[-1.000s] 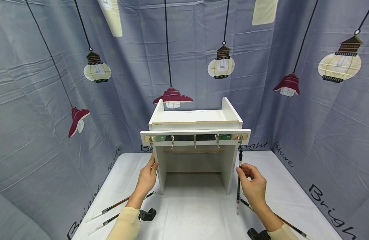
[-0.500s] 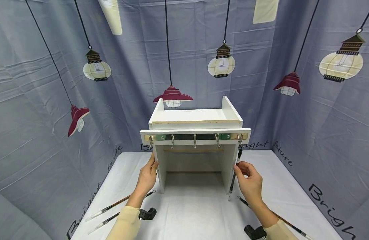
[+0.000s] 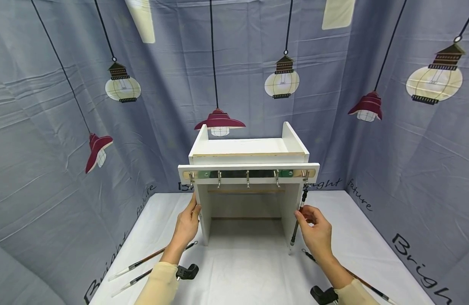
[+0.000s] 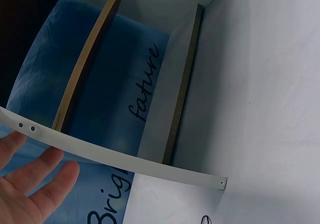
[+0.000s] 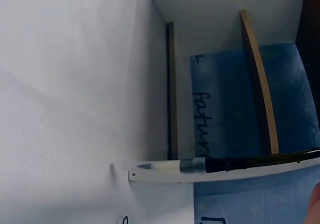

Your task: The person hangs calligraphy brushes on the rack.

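Note:
A white wooden shelf unit [image 3: 247,160] carries a front rail with several metal hooks [image 3: 247,180]. My left hand [image 3: 186,224] rests against its left side panel; in the left wrist view that hand [image 4: 35,189] has fingers extended along the panel edge [image 4: 125,161]. At the rightmost hook a dark brush [image 3: 295,234] hangs tilted, its lower end toward the right panel. My right hand [image 3: 319,233] pinches its handle between thumb and finger. The right wrist view shows the brush [image 5: 225,165] across the panel edge, with only a sliver of that hand [image 5: 314,209].
Two brushes [image 3: 144,260] [image 3: 137,279] lie on the white table [image 3: 247,275] at the left, partly behind my left forearm. Another brush [image 3: 371,289] lies at the right, passing behind my right forearm. A patterned curtain [image 3: 247,63] surrounds the table.
My right hand has shifted left toward the shelf's side panel, and the brush's lower end has swung left with it, from vertical to tilted. My left hand stays in place.

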Motion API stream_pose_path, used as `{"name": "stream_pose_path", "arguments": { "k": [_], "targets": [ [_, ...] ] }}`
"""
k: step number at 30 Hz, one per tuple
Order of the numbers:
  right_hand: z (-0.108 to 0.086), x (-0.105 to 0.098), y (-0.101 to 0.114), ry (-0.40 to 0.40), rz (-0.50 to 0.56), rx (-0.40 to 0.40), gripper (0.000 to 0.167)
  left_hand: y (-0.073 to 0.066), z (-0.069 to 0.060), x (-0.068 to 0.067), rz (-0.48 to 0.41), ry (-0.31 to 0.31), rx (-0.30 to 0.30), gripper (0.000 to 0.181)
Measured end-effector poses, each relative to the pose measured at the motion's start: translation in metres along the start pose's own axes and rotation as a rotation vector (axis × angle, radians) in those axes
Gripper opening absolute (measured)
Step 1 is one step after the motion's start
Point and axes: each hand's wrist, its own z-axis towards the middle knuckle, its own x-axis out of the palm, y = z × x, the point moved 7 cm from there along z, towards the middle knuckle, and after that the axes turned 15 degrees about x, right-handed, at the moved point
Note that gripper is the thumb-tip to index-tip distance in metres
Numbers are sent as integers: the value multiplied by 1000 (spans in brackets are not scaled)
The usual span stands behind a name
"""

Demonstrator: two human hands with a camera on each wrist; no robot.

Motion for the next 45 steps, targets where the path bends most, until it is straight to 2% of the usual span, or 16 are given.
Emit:
{"name": "stream_pose_path", "arguments": {
  "k": [8,14,21,26,38,45],
  "targets": [
    [0,-2,3,-2,-21,-24,23,1,0,0,-7,7,-11,59],
    [1,-5,1,9,-47,18,25,2,0,1,-7,12,-13,60],
    [2,-10,-2,43,-65,30,31,3,-1,2,-5,10,-11,60],
    [1,-16,-7,55,-141,56,37,2,0,1,-2,11,-9,60],
    [2,-35,-17,68,-196,-5,44,2,-1,0,-13,21,-21,61],
    [-2,-48,-23,47,-236,-38,46,0,-1,-1,-10,12,-19,60]
  ]
}}
